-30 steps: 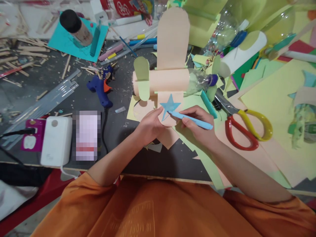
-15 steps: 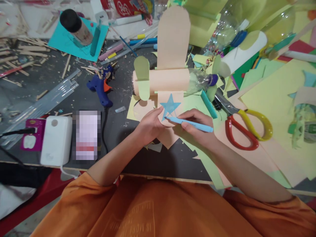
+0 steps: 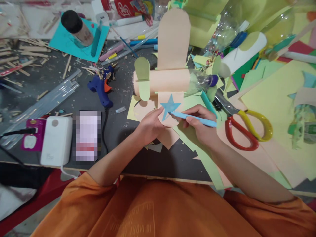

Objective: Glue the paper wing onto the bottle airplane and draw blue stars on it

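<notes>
A plastic bottle wrapped in peach paper lies across the table, its purple cap to the right. A long paper wing sticks out from its far side, and a green paper tail piece stands at its left end. My left hand pinches the near paper wing, thumb on top and fingers underneath. On that wing is a blue star. My right hand grips a light blue marker, its tip at the lower part of the star.
Red-and-yellow-handled scissors lie at right on paper sheets. To the left are a blue glue gun, a phone, a white power bank and clear glue sticks. A black-capped jar stands at the back.
The marker tip has moved slightly up and to the right on the star, my right hand shifting with it. The star's lower right point looks more filled with blue. My left hand keeps its place.
</notes>
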The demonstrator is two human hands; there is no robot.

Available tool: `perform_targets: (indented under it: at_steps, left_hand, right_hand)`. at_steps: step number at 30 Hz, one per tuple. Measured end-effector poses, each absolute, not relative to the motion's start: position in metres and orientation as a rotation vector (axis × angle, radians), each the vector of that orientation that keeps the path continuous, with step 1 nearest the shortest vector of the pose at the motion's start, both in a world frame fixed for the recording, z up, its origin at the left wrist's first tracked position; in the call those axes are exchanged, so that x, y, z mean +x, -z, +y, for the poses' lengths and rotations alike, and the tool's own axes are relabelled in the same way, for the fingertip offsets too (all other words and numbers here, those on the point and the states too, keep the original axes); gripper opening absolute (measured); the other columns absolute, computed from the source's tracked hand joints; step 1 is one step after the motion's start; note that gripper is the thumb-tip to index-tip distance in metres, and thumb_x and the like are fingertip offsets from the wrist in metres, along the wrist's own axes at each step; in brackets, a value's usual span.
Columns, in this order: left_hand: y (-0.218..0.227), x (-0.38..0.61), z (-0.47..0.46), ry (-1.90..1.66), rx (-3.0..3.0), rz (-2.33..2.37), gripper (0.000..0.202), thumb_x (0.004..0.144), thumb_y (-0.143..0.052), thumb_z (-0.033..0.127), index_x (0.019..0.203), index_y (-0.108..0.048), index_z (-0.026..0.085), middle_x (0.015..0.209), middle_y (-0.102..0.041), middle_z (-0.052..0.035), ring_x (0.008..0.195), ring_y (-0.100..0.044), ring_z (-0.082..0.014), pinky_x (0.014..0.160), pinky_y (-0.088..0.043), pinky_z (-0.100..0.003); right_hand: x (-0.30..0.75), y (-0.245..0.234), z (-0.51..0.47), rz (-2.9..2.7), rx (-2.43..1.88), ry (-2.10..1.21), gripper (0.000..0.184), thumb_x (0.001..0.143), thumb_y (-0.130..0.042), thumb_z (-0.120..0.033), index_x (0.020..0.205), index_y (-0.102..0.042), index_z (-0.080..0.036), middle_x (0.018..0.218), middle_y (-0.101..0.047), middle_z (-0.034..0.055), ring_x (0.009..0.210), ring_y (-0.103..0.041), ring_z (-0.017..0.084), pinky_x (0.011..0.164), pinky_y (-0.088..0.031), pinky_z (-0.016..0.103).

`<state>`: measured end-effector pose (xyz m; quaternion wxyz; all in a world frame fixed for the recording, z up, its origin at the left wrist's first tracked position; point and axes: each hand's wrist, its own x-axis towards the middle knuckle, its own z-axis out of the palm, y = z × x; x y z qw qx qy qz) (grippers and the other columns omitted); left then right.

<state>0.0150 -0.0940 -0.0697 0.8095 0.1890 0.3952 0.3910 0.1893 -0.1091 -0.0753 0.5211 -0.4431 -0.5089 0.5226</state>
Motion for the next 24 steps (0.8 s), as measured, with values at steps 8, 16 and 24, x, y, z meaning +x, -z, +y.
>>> perform_targets:
  at_steps: [8, 16, 24]
  left_hand:
    - [0.0690, 0.0153, -0.0944, -0.855, 0.396, 0.843, 0.027, 0.093, -0.062, 0.040, 0.088, -0.075, 0.017, 0.094, -0.080, -0.0104, 0.113, -0.073, -0.0310, 0.103, -0.055, -0.043]
    - [0.0654, 0.0138, -0.0948, -0.831, 0.353, 0.863, 0.024, 0.091, -0.064, 0.038, 0.088, -0.075, 0.017, 0.101, -0.081, -0.0108, 0.122, -0.070, -0.0320, 0.109, -0.051, -0.043]
    - [0.0626, 0.0149, -0.0940, -0.816, 0.396, 0.889, 0.029, 0.094, -0.060, 0.041, 0.084, -0.075, 0.017, 0.093, -0.080, -0.0099, 0.116, -0.072, -0.0306, 0.107, -0.051, -0.042]
  right_hand:
    - [0.1890, 0.0757, -0.1095, -1.278, -1.114, -1.237, 0.010, 0.086, -0.076, -0.032, 0.083, -0.071, -0.024, 0.058, -0.066, -0.0052, 0.050, -0.062, 0.013, 0.050, -0.052, 0.027]
    - [0.1917, 0.0740, -0.1120, -1.428, -1.164, -1.246, 0.024, 0.084, -0.078, -0.048, 0.081, -0.073, -0.025, 0.069, -0.074, 0.0004, 0.058, -0.067, 0.016, 0.051, -0.051, 0.029]
    - [0.1919, 0.0769, -0.1127, -1.348, -1.116, -1.221, 0.029, 0.089, -0.075, -0.053, 0.087, -0.071, -0.025, 0.067, -0.071, -0.0013, 0.054, -0.063, 0.014, 0.051, -0.051, 0.029]
